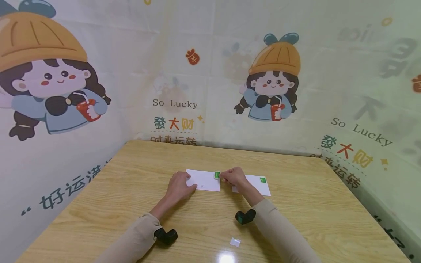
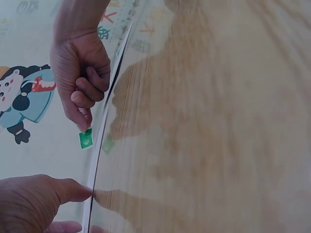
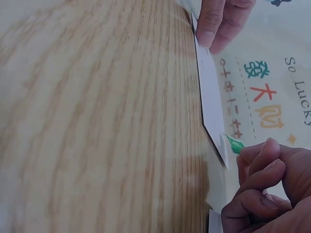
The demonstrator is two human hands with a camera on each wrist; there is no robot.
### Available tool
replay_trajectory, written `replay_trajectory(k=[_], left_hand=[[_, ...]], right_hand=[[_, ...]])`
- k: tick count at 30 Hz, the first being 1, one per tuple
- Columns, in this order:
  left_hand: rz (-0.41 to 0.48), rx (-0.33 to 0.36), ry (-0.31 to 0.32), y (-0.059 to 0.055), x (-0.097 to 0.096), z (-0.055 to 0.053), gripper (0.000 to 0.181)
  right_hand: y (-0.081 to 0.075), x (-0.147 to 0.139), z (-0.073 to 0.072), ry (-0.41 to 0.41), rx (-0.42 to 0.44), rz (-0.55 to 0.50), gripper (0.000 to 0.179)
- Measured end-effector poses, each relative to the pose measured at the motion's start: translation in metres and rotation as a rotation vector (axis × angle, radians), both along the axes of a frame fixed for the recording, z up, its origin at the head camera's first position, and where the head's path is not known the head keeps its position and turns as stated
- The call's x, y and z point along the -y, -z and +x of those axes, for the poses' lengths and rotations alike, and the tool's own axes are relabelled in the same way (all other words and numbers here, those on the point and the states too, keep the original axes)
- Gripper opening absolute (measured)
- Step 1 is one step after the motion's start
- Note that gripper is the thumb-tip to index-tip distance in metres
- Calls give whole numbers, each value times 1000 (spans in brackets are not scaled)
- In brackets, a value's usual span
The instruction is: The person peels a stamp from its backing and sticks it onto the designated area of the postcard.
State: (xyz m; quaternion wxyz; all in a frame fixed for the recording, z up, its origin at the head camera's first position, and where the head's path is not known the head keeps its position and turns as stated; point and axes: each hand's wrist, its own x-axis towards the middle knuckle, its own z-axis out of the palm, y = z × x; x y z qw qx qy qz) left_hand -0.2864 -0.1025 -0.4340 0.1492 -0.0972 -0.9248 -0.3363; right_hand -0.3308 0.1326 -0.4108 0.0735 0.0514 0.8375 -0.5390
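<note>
A white envelope (image 1: pixel 204 180) with a small mark near its lower edge lies flat in the head view. My left hand (image 1: pixel 180 185) rests on its left end, thumb stretched along the near edge and fingers toward the far corner. With thumb and forefinger my right hand (image 1: pixel 235 176) pinches a small green stamp (image 1: pixel 217 175) at the envelope's upper right corner. In the left wrist view the stamp (image 2: pixel 86 139) hangs from the right fingertips. The right wrist view shows it tilted close over the envelope's end (image 3: pixel 211 92).
To the right, partly behind my right hand, lies a second white envelope (image 1: pixel 258 187) bearing a green stamp (image 1: pixel 263 180) in its upper right corner. A small clear-whitish scrap (image 1: pixel 235 242) lies near the front of the wooden table (image 1: pixel 131 204). A printed cloth hangs behind.
</note>
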Motion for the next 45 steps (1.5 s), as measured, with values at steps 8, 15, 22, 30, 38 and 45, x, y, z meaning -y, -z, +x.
replay_trajectory(k=[8, 15, 22, 30, 38, 45], left_hand=[[-4, 23, -13, 1, -1, 0, 35], [-24, 27, -21, 2, -1, -2, 35], [-21, 10, -21, 4, -1, -3, 34], [-23, -27, -6, 6, 0, -3, 34], [-24, -27, -5, 4, -1, 0, 34], [-23, -20, -10, 3, -1, 2, 33]], right_hand=[[2, 2, -2, 13, 7, 35, 19], [2, 5, -3, 20, -12, 72, 21], [4, 8, -5, 28, -40, 103, 25], [11, 9, -5, 4, -115, 140, 38], [12, 11, -4, -3, -149, 179, 38], [13, 12, -4, -5, -165, 212, 32]])
